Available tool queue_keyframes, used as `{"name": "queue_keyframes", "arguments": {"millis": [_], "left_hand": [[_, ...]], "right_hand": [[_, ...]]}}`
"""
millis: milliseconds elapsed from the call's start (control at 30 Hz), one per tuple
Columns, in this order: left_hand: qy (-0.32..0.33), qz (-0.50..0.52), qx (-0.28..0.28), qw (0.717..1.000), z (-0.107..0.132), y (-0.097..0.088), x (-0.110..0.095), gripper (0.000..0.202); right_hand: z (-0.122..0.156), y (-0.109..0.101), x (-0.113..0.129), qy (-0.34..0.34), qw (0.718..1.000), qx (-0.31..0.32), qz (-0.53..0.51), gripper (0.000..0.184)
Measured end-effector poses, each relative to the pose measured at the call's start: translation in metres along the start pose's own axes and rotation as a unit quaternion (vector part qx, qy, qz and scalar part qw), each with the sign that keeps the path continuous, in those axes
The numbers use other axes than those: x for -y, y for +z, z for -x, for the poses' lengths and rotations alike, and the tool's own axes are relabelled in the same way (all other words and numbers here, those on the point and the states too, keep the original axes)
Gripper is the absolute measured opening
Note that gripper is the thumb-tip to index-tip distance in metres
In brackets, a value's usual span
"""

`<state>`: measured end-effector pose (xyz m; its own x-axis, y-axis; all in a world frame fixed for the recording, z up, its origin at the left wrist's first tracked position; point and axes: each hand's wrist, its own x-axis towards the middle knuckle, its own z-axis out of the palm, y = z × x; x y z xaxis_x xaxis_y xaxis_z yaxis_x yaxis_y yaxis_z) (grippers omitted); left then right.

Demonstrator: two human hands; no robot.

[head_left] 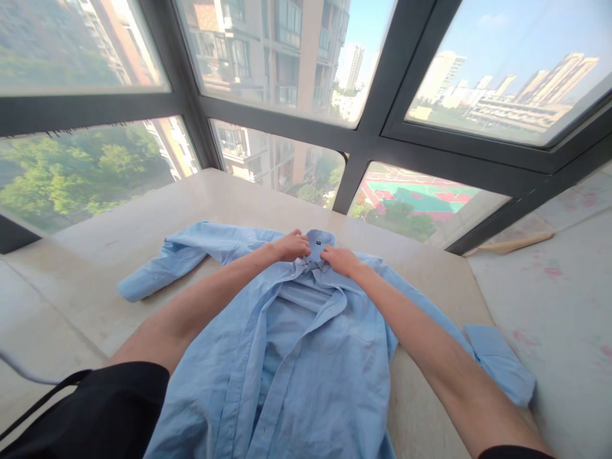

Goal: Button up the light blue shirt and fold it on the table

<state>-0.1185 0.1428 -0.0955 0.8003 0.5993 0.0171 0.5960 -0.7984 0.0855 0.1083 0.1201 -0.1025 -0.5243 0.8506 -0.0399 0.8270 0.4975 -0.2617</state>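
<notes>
A light blue long-sleeved shirt (335, 363) lies front up on the pale window ledge, its front unbuttoned and its collar toward the window. My left hand (292, 246) pinches the left side of the collar. On the collar's other side, my right hand (340, 260) has its fingers closed on the cloth. A small dark label shows inside the collar between both hands. One sleeve (167, 261) bends out to the left; the other runs under my right forearm, and its cuff (500, 360) lies by the wall.
The stone ledge (167, 197) reaches to dark window frames (287, 124) along its far edge. A flower-patterned wall (564, 299) bounds the right side. At the lower left are a white cable (23, 371) and a dark cord (43, 401).
</notes>
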Motion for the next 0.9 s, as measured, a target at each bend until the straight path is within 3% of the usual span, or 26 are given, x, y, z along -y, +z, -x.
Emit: {"name": "queue_keyframes", "arguments": {"millis": [100,167,233,400,533,667,800,900], "left_hand": [[-0.130,0.066,-0.102,0.984,-0.008,0.003,0.005,0.012],[-0.220,0.094,-0.165,0.957,-0.013,0.009,0.005,0.020],[-0.270,0.091,-0.193,0.939,-0.017,0.016,0.002,0.029],[-0.311,0.090,-0.247,0.914,-0.009,0.022,-0.013,0.048],[-0.307,0.132,-0.305,0.892,0.016,0.010,-0.033,0.038],[-0.383,0.157,-0.300,0.860,0.060,0.002,-0.074,0.029],[-0.480,0.162,-0.282,0.815,0.119,0.007,-0.137,0.035],[-0.528,0.151,-0.263,0.793,0.164,0.014,-0.180,0.042]], "right_hand": [[-0.010,0.002,-0.005,0.029,0.998,-0.042,-0.027,0.014],[-0.015,0.009,-0.005,0.069,0.993,-0.083,-0.043,0.021],[-0.017,0.020,-0.004,0.109,0.986,-0.114,-0.056,0.029],[-0.005,0.046,-0.001,0.119,0.975,-0.160,-0.102,0.057],[0.021,0.050,0.003,0.061,0.957,-0.220,-0.181,0.068],[0.059,0.043,0.022,0.037,0.947,-0.263,-0.184,0.053],[0.107,0.035,0.049,0.076,0.932,-0.297,-0.195,0.040],[0.141,0.031,0.068,0.151,0.943,-0.217,-0.202,0.039]]}}
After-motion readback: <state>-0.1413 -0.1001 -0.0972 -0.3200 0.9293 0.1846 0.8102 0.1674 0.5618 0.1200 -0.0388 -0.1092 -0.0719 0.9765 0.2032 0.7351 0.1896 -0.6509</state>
